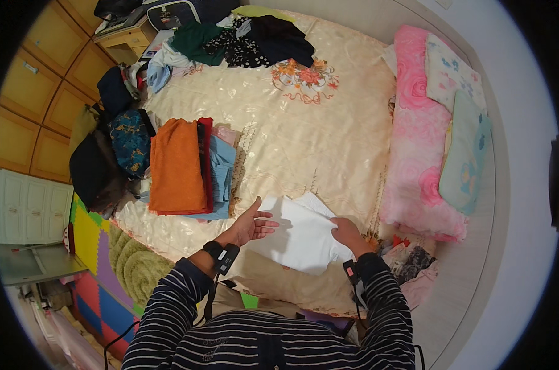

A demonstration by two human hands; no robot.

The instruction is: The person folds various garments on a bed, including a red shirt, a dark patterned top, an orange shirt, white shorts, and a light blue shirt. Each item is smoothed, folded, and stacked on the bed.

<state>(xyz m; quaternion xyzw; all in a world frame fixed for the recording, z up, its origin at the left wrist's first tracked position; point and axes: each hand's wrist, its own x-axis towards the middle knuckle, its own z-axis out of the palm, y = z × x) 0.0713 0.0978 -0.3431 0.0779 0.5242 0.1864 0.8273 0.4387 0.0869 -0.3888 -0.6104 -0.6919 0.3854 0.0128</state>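
Note:
A white garment, partly folded, lies on the cream bedspread right in front of me. My right hand pinches its right edge between thumb and fingers. Just off the garment's left side, my left hand is held with the palm turned inward, thumb up and fingers apart, and grips nothing. Its shadow falls on the white cloth. To the left of that hand stands a stack of folded clothes, with an orange folded cloth on top and light blue fabric showing underneath.
Loose clothes lie heaped along the bed's far edge, and dark garments pile up at the left. A pink folded quilt and a pale green pillow line the right side. Crumpled garments sit near my right forearm.

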